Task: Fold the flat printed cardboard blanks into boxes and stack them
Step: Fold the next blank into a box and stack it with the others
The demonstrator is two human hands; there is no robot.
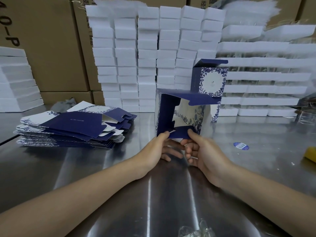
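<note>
Both hands up front, mid table (pixel 119 185). L hand (pixel 160 146) grips the near-left bottom corner of a half-opened box (pixel 196 99), thumb on top, fingers under. R hand (pixel 201 151) pinches the box's navy bottom flap, thumb on it, fingers curled below. Box is held just above the table w/ open end facing the camera, navy inside, blue floral print on white showing; top flap sticks out to the right. Right behind it, 2 finished boxes (pixel 212 81) stacked one on the other, upper one's lid flap open. Pile of flat blanks (pixel 71 129) lies on the table to the left, well apart from the hands. White foam blocks (pixel 148 57) stacked high along the back, brown cartons (pixel 51 48) behind. Round blue sticker (pixel 241 145) on the table to the right.
</note>
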